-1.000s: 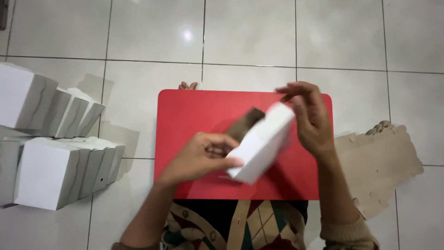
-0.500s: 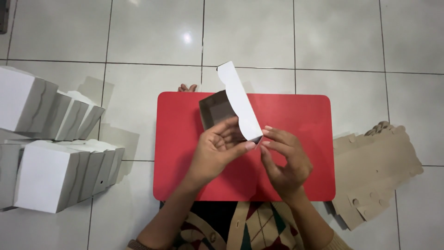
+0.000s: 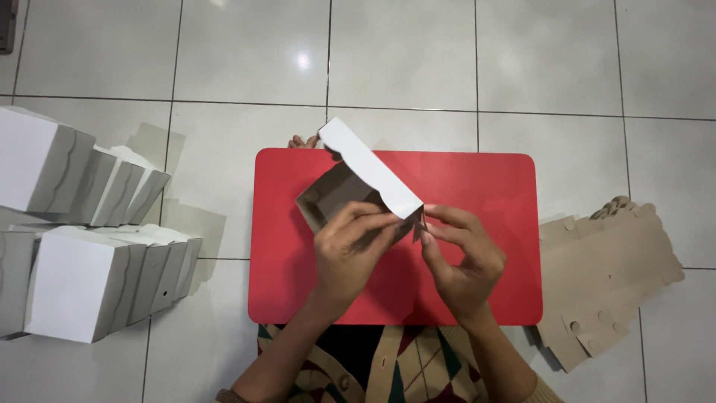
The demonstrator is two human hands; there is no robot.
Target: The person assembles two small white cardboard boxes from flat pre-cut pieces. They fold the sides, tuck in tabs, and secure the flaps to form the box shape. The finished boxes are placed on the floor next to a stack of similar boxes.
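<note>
Both my hands pinch a half-folded carton above the red table.

Nearest me, over the table's [image 3: 477, 298] near half, my left hand [image 3: 350, 250] has its fingers pressed together along the near side of the cardboard box [image 3: 335, 195], thumb underneath, while my right hand [image 3: 462, 257] pinches the box's near-right corner between thumb and forefinger, its other fingers curled loosely. The box sits raised over the table's middle, brown inside showing, with its long white flap [image 3: 369, 168] slanting up toward the far-left edge. Off the table's right edge, a stack of flat brown blanks [image 3: 604, 276] lies on the tiled floor [image 3: 418, 60]. Off the left edge, rows of finished white boxes [image 3: 74, 254] lean together, well apart from my hands.
</note>
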